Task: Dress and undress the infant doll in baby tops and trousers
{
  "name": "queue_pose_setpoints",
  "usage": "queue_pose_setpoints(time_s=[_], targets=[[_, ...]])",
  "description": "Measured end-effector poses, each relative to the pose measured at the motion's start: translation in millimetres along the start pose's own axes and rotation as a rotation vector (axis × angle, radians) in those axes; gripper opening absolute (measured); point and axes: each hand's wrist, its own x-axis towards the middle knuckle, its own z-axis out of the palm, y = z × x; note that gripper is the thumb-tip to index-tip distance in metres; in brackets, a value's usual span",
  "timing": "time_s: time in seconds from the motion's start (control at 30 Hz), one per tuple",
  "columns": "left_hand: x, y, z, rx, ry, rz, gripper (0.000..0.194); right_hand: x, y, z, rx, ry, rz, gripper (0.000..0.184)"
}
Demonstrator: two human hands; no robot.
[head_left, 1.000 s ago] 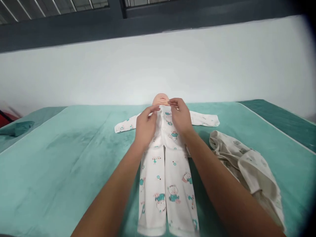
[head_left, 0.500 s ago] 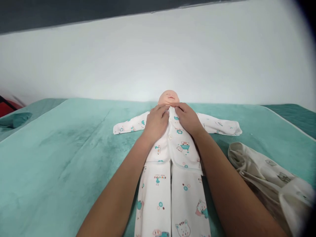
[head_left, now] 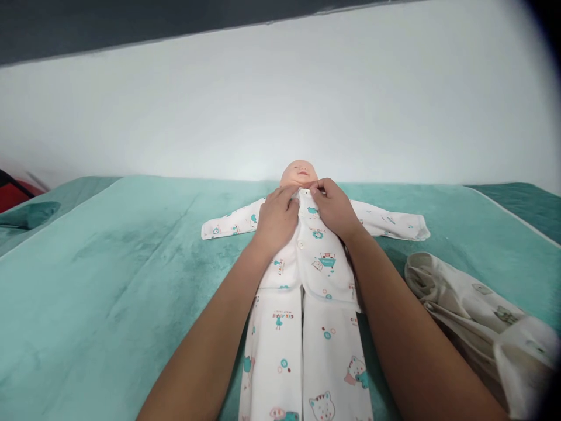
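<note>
A baby doll (head_left: 300, 171) lies on its back, its head toward the wall. Its white baby shirt (head_left: 324, 275) has teal animal prints and a button down the front; both sleeves are spread sideways. My left hand (head_left: 279, 217) rests on the chest, fingers curled and closed on the collar edge just under the doll's chin. On the other side of the neck opening, my right hand (head_left: 333, 209) pinches the collar between thumb and fingers. Matching white trousers (head_left: 335, 351) stretch below the shirt hem toward me. Fingertips are partly hidden at the collar.
A teal plush blanket (head_left: 131, 263) covers the bed under the doll. To the right of my forearm lies a crumpled cream cloth (head_left: 473, 316) with small prints. Behind the doll's head rises a white wall (head_left: 280, 105). Something red and black (head_left: 15, 190) shows at far left.
My right hand has shifted slightly, its fingers drawing back to the right from the middle of the collar and bending more. My left hand stays almost still.
</note>
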Motion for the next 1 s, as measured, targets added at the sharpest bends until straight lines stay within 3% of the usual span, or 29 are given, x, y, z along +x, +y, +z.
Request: queue_pose_setpoints(time_s=[0.4, 0.73, 1.0], targets=[[-1.2, -2.9, 0.2, -0.080, 0.011, 0.036, 0.040, -0.3, 2.8, -0.3, 0.012, 0.031, -0.080, 0.011], [-0.3, -2.8, 2.5, -0.147, 0.048, -0.068, 0.029, -0.5, 4.4, -1.3, 0.048, -0.009, -0.104, 0.010], [-0.2, -4.7, 4.4, -0.253, 0.112, -0.064, 0.021, -0.6, 7.1, 0.2, 0.121, 0.004, -0.110, 0.008]])
